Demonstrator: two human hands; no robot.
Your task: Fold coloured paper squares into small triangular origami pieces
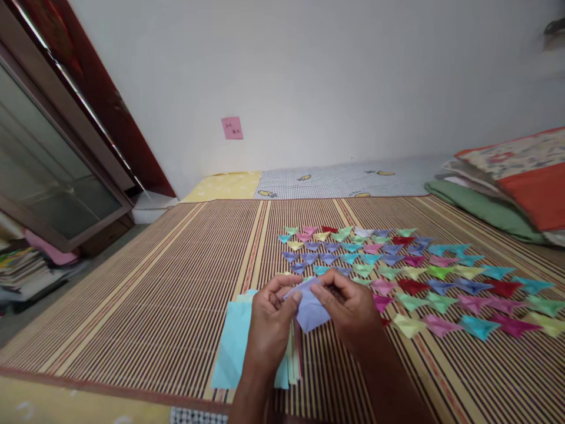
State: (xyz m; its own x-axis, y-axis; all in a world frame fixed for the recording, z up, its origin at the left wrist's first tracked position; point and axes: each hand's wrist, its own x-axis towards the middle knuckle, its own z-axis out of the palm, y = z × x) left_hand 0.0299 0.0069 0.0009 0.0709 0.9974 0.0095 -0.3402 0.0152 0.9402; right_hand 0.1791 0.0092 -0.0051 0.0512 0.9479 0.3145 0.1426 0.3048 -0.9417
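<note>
A folded lavender sheet of origami paper (311,312) is held up between both hands, its lower end coming to a blunt point. My left hand (276,315) pinches its left edge between thumb and fingers. On the right edge, my right hand (348,303) grips it the same way, thumb lying across the front. Beneath and beside the left hand lies a stack of coloured paper sheets (232,341), light blue on top, with yellow and pink edges showing. Rows of small folded paper pieces (412,272) in many colours spread out behind and to the right of my hands.
A striped bamboo mat (154,294) covers the surface under everything. Folded bedding and a pillow (529,182) are piled at the far right. Patterned cloth (335,179) runs along the white wall, which bears a pink note (232,128). A glass-fronted cabinet (57,141) stands at left.
</note>
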